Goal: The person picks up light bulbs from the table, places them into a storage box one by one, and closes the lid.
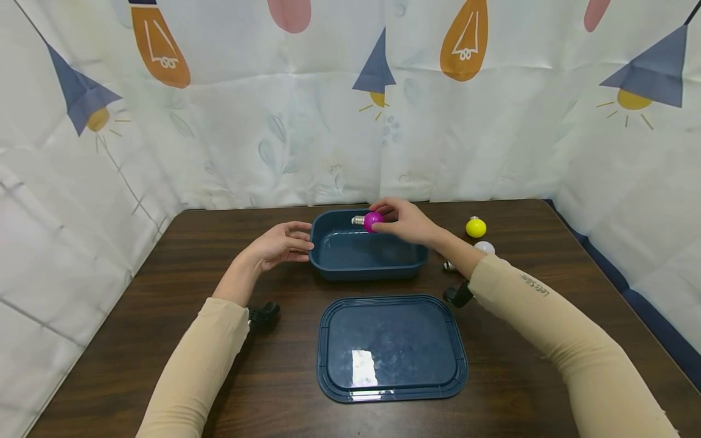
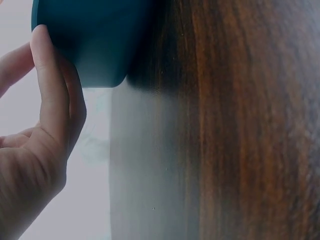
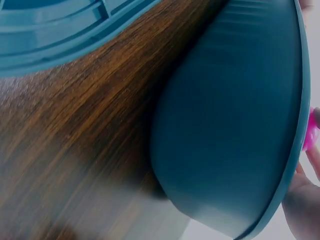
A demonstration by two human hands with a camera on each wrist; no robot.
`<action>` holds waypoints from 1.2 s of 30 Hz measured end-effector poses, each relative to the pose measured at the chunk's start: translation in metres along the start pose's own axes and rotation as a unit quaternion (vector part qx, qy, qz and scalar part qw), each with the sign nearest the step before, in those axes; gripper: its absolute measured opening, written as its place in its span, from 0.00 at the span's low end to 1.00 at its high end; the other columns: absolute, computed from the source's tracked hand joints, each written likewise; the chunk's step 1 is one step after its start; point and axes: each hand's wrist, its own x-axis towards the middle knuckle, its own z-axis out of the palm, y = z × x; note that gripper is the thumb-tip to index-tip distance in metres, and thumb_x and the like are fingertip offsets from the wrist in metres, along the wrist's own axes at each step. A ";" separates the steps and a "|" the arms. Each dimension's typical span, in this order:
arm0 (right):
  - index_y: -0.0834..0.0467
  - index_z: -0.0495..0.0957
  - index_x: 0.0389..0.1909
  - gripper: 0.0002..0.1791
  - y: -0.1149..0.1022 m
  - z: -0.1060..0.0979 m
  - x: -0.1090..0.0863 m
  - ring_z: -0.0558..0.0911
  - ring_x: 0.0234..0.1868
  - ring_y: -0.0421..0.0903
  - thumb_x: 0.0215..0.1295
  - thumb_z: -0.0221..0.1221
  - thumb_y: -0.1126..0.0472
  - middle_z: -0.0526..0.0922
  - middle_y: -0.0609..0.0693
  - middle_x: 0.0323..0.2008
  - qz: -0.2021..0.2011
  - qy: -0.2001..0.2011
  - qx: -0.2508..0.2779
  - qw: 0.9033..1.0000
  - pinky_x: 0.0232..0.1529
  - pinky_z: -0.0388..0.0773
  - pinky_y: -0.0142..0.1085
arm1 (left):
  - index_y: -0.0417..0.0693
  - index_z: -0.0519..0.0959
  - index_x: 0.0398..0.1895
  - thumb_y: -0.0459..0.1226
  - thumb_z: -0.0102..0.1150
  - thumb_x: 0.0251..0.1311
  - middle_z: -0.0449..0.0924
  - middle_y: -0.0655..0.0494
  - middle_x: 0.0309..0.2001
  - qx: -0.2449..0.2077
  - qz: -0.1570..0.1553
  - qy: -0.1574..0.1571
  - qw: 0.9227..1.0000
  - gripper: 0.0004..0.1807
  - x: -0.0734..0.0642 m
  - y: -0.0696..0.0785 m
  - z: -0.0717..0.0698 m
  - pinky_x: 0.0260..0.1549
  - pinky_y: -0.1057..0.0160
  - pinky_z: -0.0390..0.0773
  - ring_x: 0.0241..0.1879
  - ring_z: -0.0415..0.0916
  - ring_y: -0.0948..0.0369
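A magenta light bulb [image 1: 373,222] with a silver screw base is pinched between the thumb and fingers of my right hand [image 1: 409,224], above the dark blue plastic box [image 1: 368,273]. The bulb's base points left. At the box's left end, my left hand [image 1: 278,246] touches the rim with loosely extended fingers [image 2: 50,85]. In the right wrist view, the box wall [image 3: 230,115] hides most of the bulb [image 3: 310,133] and of that hand. The inside of the box is partly hidden behind the right hand.
A matching blue lid [image 1: 392,344] lies flat on the brown wooden table in front of the box. Right of the box are a yellow bulb [image 1: 476,227], a white bulb [image 1: 484,247] and another silver screw base [image 1: 449,266], partly hidden by the right forearm. A printed curtain [image 1: 328,140] hangs behind.
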 end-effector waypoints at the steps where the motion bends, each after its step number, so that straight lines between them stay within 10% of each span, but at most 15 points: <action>1: 0.62 0.74 0.65 0.25 -0.001 0.001 0.000 0.81 0.55 0.54 0.71 0.65 0.60 0.78 0.58 0.58 0.002 -0.001 0.001 1.000 0.53 0.82 0.46 | 0.36 0.56 0.77 0.23 0.59 0.68 0.75 0.34 0.57 0.000 -0.001 0.000 1.000 0.37 0.000 0.000 0.000 0.39 0.60 0.87 0.35 0.86 0.56; 36: 0.59 0.77 0.62 0.21 0.010 0.045 0.029 0.80 0.56 0.52 0.71 0.66 0.60 0.79 0.56 0.58 0.043 0.025 -0.041 0.998 0.56 0.80 0.44 | 0.38 0.56 0.77 0.24 0.59 0.69 0.77 0.41 0.54 -0.002 -0.007 0.012 1.000 0.37 -0.002 0.000 0.003 0.39 0.61 0.87 0.35 0.85 0.57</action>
